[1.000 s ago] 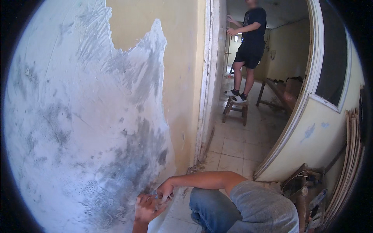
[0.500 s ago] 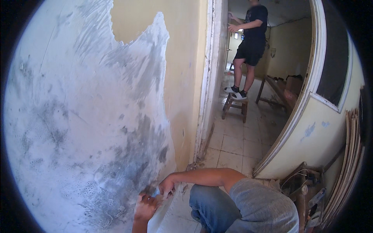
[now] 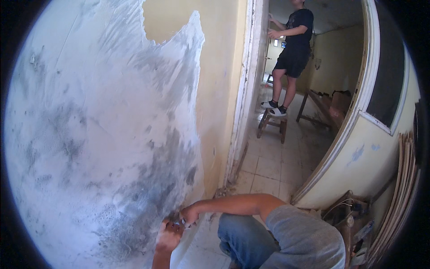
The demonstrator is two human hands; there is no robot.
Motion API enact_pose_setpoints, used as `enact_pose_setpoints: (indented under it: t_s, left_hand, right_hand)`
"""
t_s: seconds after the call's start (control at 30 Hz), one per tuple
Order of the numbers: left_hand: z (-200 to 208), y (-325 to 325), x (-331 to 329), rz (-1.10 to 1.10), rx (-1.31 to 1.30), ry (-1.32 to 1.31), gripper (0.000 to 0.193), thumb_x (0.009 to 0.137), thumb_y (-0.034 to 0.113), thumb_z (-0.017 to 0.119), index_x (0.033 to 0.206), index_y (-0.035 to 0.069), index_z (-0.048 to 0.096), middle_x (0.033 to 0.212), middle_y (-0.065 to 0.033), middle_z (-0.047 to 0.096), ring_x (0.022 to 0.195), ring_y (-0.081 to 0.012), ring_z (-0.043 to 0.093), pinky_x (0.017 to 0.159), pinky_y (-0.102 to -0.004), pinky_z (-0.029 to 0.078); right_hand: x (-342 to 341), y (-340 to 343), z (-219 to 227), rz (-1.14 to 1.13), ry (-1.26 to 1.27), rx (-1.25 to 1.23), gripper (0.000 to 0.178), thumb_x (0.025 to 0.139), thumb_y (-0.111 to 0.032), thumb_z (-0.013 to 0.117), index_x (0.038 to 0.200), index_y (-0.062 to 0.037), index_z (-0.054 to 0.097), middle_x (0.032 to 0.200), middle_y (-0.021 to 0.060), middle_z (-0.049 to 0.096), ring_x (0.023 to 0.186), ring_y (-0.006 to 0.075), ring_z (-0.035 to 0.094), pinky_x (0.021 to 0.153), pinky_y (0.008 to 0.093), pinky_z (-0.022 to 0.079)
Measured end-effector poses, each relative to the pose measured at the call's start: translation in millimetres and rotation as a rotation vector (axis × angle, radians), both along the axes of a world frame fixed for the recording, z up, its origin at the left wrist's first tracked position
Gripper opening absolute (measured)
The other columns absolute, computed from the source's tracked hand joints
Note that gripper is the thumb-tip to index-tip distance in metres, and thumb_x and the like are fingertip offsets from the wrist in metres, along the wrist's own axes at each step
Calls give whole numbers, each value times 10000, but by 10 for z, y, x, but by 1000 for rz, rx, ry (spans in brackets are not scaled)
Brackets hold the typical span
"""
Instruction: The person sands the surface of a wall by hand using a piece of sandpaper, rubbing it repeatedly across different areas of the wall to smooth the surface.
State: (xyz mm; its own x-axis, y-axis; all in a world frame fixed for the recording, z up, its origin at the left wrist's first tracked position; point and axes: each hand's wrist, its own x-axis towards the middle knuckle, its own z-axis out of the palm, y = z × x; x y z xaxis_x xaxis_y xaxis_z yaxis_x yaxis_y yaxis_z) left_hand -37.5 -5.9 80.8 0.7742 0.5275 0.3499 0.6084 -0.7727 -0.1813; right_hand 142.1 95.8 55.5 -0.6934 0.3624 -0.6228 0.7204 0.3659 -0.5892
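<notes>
Low in the frame, just left of centre, the left hand (image 3: 169, 235) is held with its fingers curled, and right beside it the right hand (image 3: 190, 216) is angled downward, fingers bunched. Between them a small pale item (image 3: 183, 221) is glimpsed, too small to be identified; whether it is pinched by one hand or by both cannot be told. Both hands are placed close to the foot of the plastered wall (image 3: 103, 134), and the left half of the frame is filled by its white coat, smeared grey, with a ragged edge set against yellow paint at top centre. At bottom centre a knee in blue jeans (image 3: 244, 240) is seen, flanked by a grey shirt (image 3: 304, 235). Toward the lower right corner, long thin strips (image 3: 402, 179) are stacked upright. And at upper right, through the doorway, a wooden stool (image 3: 272, 125) is stood upon by a person (image 3: 295, 49) in dark clothes, arms raised.
</notes>
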Motion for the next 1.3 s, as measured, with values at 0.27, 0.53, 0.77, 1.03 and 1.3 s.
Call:
enact_pose_setpoints:
  t_s: [0.27,0.53,0.77,1.03,1.3]
  left_hand:
    - [4,63,52,-64,155,30,103,720,169,551,648,122,608,622,-26,589,675,-172,585,851,-344,384]
    - [-93,105,-8,-127,215,-84,136,713,174,576,582,143,565,565,1,549,606,-167,566,803,-334,395]
    - [-73,74,-17,-100,166,-20,125,718,171,567,596,143,560,575,9,548,611,-158,566,806,-340,392]
    - [-195,72,-44,-49,131,28,143,726,266,597,657,141,608,618,-20,603,667,-167,588,855,-353,399]
    - [-137,61,-29,-25,105,15,144,768,266,584,709,136,605,611,-7,593,657,-152,593,802,-345,394]
  right_hand:
    - [22,108,-291,73,-118,-52,265,780,-198,584,1029,-112,611,866,62,682,718,200,668,583,360,516]
    - [-73,-5,-100,124,-192,-60,292,746,-131,535,1025,-87,609,804,87,671,686,206,665,566,341,520]
    - [-104,40,-183,209,-212,47,258,703,-108,575,933,-4,627,739,131,672,674,241,665,559,364,518]
    - [-98,-10,-78,95,-187,-4,223,692,-136,633,860,11,634,736,147,673,638,249,647,555,375,502]
    - [-38,-44,220,123,-151,-188,273,801,-156,531,1053,-54,559,902,97,666,740,239,676,591,377,536]
